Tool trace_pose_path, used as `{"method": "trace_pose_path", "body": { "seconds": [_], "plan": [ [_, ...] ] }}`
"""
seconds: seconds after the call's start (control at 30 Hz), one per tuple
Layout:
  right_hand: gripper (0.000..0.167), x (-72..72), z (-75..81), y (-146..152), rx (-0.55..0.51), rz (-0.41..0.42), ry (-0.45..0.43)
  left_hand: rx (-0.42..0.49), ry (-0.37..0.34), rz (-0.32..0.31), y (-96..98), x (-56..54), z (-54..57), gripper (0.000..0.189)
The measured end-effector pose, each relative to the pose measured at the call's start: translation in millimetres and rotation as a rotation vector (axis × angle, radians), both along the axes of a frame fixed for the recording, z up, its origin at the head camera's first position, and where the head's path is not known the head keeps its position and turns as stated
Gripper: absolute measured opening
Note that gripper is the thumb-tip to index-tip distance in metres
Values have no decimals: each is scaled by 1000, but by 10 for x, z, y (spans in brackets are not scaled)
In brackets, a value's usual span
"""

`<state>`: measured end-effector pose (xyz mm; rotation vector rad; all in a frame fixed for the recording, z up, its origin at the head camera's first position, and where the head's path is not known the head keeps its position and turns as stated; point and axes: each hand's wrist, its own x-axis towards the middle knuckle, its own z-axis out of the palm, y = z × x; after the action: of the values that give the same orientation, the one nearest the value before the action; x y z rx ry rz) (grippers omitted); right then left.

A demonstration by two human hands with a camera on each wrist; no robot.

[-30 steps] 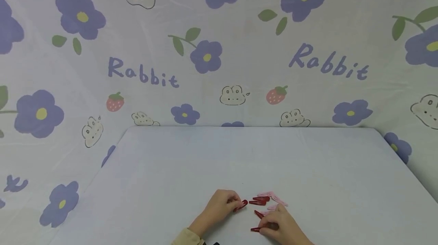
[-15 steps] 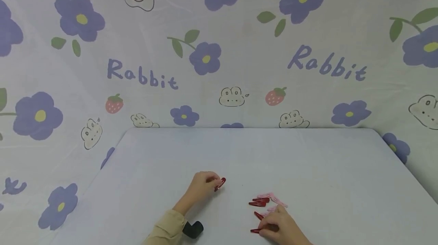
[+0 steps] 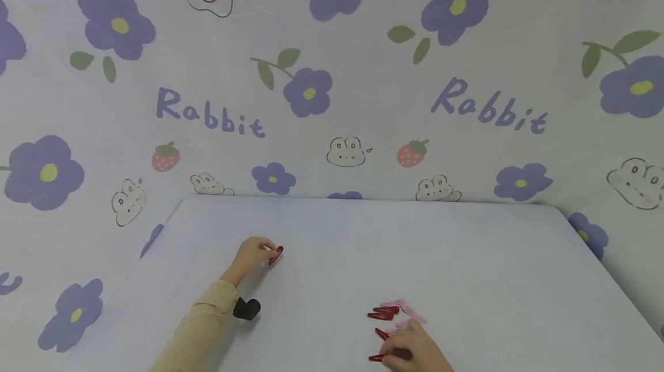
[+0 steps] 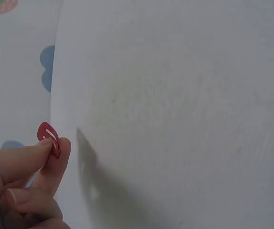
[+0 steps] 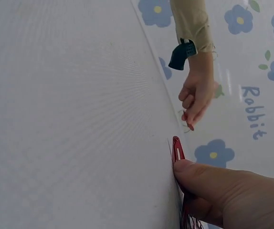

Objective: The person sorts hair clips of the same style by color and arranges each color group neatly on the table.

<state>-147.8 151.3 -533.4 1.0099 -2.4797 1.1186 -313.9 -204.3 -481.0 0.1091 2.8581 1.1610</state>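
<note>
Between thumb and forefinger my left hand (image 3: 254, 255) pinches a red snap hair clip (image 4: 49, 139), held above the far left part of the white table; its shadow falls beside it in the left wrist view. My right hand (image 3: 413, 351) stays low at the front, pinching another red hair clip (image 5: 177, 151) by its wider end, the narrow tip pointing out. Just beyond that hand lie several loose clips: red hair clips (image 3: 384, 314) and pink hair clips (image 3: 413, 310). One more red clip (image 3: 381, 333) pokes out beside the right fingers, partly hidden by them.
The white table (image 3: 321, 251) reaches back to a hanging cloth (image 3: 358, 112) printed with purple flowers, rabbits and strawberries. A dark camera mount (image 3: 246, 309) sits on the left wrist, below a beige sleeve (image 3: 199, 326).
My left hand has carried its red hair clip away from the loose clips, leftward and farther back over the table. The right hand keeps its place and its clip. The head view has shifted slightly.
</note>
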Motion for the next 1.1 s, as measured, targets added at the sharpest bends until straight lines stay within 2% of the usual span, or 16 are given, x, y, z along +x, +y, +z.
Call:
{"method": "trace_pose_path", "body": {
  "seconds": [0.03,0.07,0.13,0.27,0.3,0.37,0.43,0.47,0.53,0.6,0.67,0.73,0.83,0.97,1.03,1.1],
  "plan": [
    [9,7,12,-10,-4,0,11,-8,-12,18,-63,-57,-27,8],
    [10,11,28,-18,-6,5,29,15,27,1,-171,-173,-144,9],
    [12,21,65,-26,-14,12,52,4,23,11,-313,-370,-295,11],
    [14,28,113,-22,-17,10,80,14,73,1,-636,-862,-758,16],
    [14,27,119,-20,-18,8,71,-21,34,36,-659,-924,-776,18],
    [13,27,122,-19,-14,4,53,-32,44,54,-746,-1034,-857,19],
    [11,31,118,-16,-9,6,18,-8,120,44,-836,-1094,-961,17],
    [10,34,114,-15,-4,8,0,-19,90,75,-805,-1032,-878,17],
    [7,47,102,-13,5,13,-23,-12,106,107,-754,-896,-751,16],
    [6,66,93,-9,6,15,-38,-7,109,171,-668,-723,-592,15],
    [6,71,94,-5,5,10,-40,-18,51,251,-539,-523,-314,16],
    [6,75,94,-1,5,6,-41,-2,69,286,-509,-432,-217,18],
    [8,76,94,2,13,3,-48,28,77,312,-502,-371,-139,20],
    [7,73,99,1,16,9,-60,27,85,350,-481,-368,-104,20],
    [6,75,102,1,9,14,-62,-17,89,372,-463,-375,-92,19],
    [6,75,101,1,8,17,-58,-102,94,386,-437,-387,-72,19]
  ]
}}
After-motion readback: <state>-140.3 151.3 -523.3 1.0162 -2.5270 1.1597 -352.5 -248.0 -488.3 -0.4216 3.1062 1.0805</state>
